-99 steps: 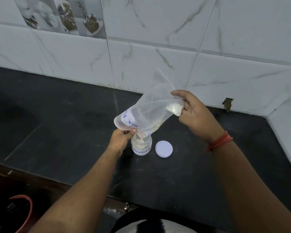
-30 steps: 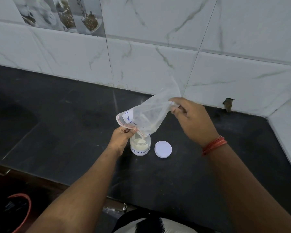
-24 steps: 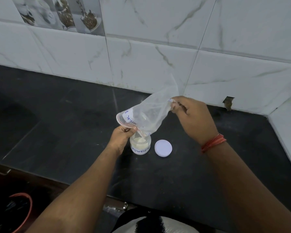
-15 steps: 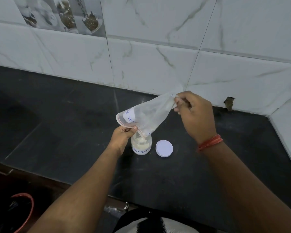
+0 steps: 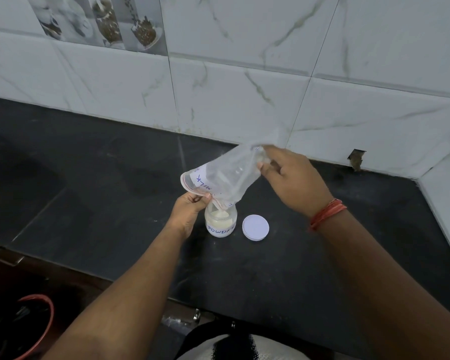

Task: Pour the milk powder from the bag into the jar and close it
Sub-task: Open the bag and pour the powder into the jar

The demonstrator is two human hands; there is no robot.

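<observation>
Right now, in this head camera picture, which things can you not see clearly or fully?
- Right hand: fingertips motion-blurred at the bag's raised end, so the grip is unclear.
- Jar mouth: covered by the bag's opening and the left hand.
- Bag label: folded, only "MILK" is readable.
- Jar label: curves away after "POWDE".
- Red-rimmed container: cut off by the bottom-left edge, contents too dark.
- Lid: underside hidden.

jar (image 5: pixel 220 221) on counter (image 5: pixel 89 178), lid (image 5: pixel 255 227) just right of it, bag (image 5: pixel 224 178) tilted above jar mouth
</observation>
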